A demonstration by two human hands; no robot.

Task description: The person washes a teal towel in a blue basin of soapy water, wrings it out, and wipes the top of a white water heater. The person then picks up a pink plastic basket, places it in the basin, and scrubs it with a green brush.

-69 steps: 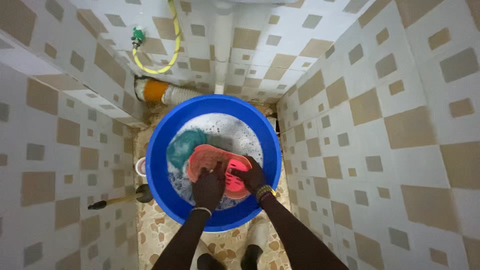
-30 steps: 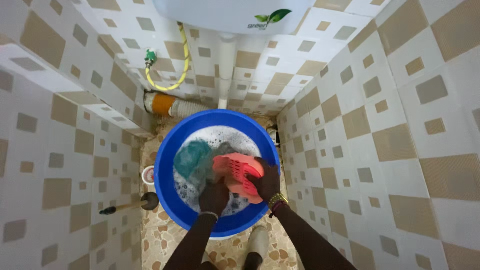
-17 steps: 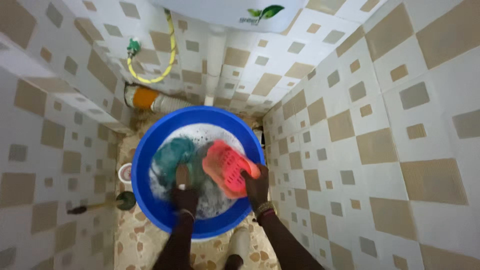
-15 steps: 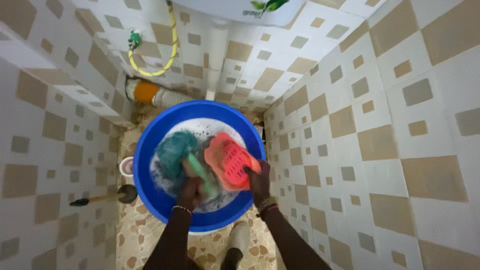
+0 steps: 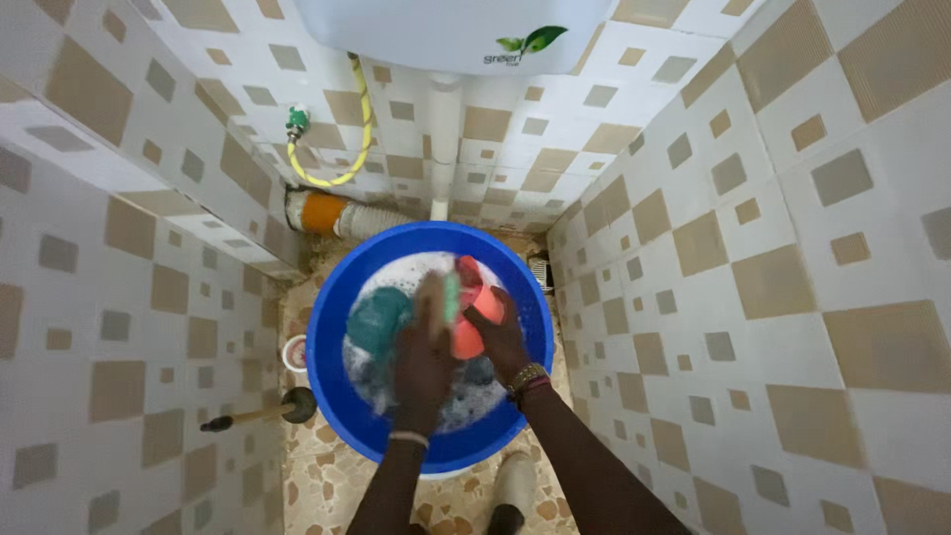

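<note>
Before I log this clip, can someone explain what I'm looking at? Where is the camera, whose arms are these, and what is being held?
There is no machine here. The camera sits on a person's head and looks straight down, so the two arms coming in from the bottom edge are that person's own.

They stand in a narrow tiled corner over a blue basin of soapy water. A teal cloth lies in the suds.

The right hand grips a pink plastic basket, tipped up on edge over the water. The left hand is raised against it and holds a pale green sponge; it is blurred, so its exact kind is unclear.

Around the basin: a plunger on the floor at left, a yellow hose on the wall and a white tank at the top.
</note>
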